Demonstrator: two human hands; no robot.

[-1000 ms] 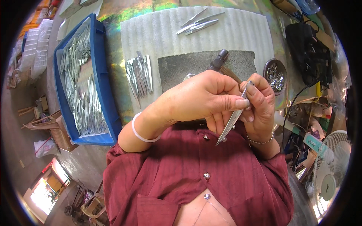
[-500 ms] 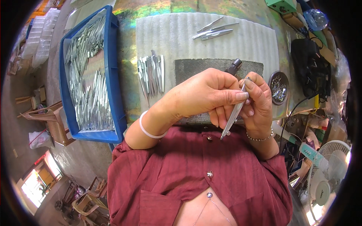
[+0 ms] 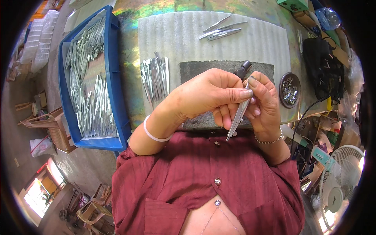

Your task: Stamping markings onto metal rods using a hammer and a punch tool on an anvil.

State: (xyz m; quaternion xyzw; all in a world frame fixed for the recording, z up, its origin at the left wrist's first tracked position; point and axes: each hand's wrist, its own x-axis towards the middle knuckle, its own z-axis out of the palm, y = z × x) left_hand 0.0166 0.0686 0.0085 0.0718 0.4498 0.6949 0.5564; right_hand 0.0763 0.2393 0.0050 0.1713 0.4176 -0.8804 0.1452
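Both hands meet over the near edge of the table, in front of my chest. My left hand [image 3: 213, 92], with a white band at its wrist, pinches a slim silver tweezers-like tool [image 3: 236, 120] between thumb and fingers. The tool slants down toward my shirt, with a small round knob near its lower end. At its upper end, the thumb and forefinger of my right hand [image 3: 264, 96] are closed; whether they also grip a small part is hidden. Beneath the hands lies a dark grey pad [image 3: 196, 70]. A black cylindrical piece [image 3: 244, 68] stands just behind them.
Several silver tools [image 3: 154, 78] lie in a row on the white foam sheet [image 3: 176, 35], with another few tools [image 3: 223, 32] farther back. A blue tray [image 3: 113, 78] at left holds many metal pieces. At right sit a round dish [image 3: 290, 90] of small metal parts and a fan [image 3: 340, 184].
Both hands and the tool have shifted slightly left and up in the picture. The grip on the tool looks much the same.
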